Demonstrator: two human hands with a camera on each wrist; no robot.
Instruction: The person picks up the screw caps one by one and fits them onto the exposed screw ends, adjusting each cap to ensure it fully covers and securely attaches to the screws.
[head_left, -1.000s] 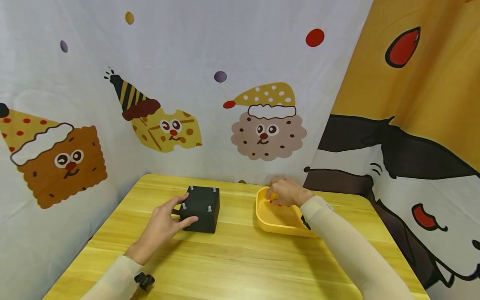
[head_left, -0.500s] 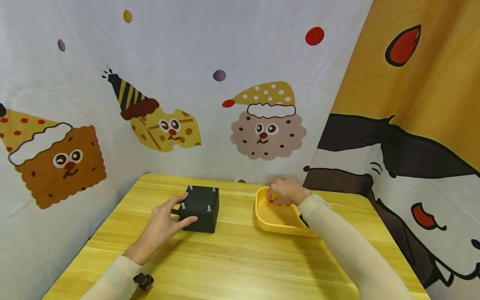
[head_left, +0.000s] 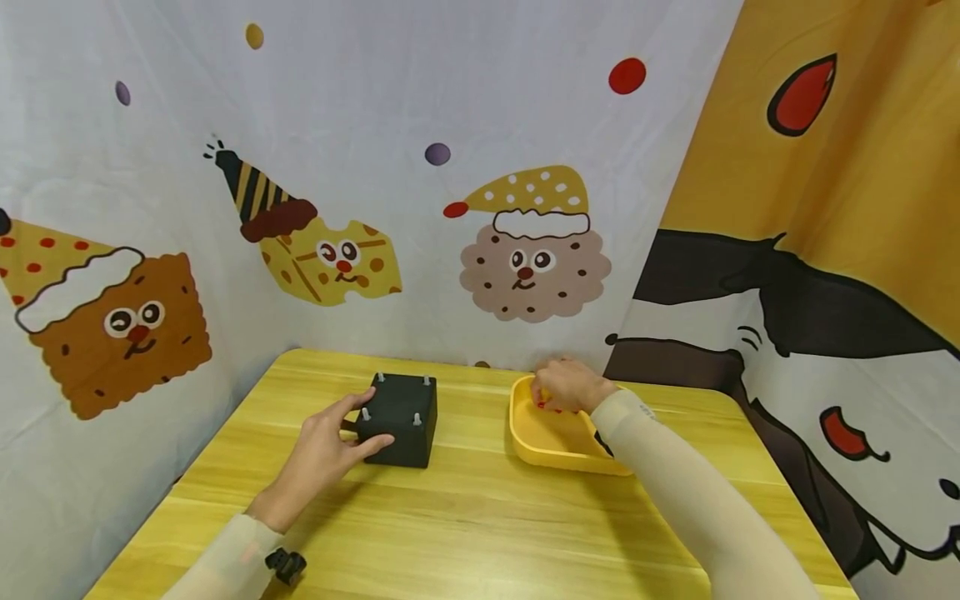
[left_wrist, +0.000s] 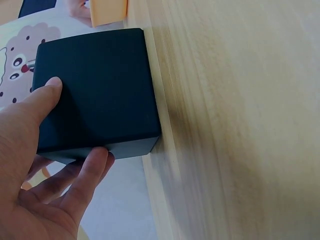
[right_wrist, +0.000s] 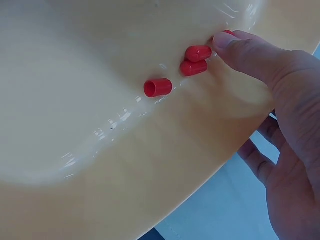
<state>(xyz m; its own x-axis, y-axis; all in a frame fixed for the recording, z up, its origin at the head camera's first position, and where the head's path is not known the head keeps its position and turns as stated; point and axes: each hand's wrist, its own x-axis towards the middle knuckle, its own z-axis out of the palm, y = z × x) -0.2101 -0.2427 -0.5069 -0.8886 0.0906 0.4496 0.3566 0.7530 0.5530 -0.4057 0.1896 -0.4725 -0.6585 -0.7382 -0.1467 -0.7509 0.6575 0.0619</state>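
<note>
Head view bright, mostly sharp; soft pale glare on desk point(head_left: 480, 533) between left and right edges, faint sleeve point(head_left: 675, 475) shadow. Wrist views dimmer, cooler: black box point(left_wrist: 97, 85) low detail, yellow tray point(right_wrist: 65, 90) glinting along inner bend.

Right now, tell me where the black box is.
In the head view, the black box stands left of the yellow tray, held by the left hand.

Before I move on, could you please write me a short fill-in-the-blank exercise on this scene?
The left grip holds a box coloured ____.
Counting the grey pegs on its top gives ____.
In the head view, the yellow tray lies to the box's ____.
The small caps near the right grip are coloured ____.

Missing words: black; four; right; red.
</note>
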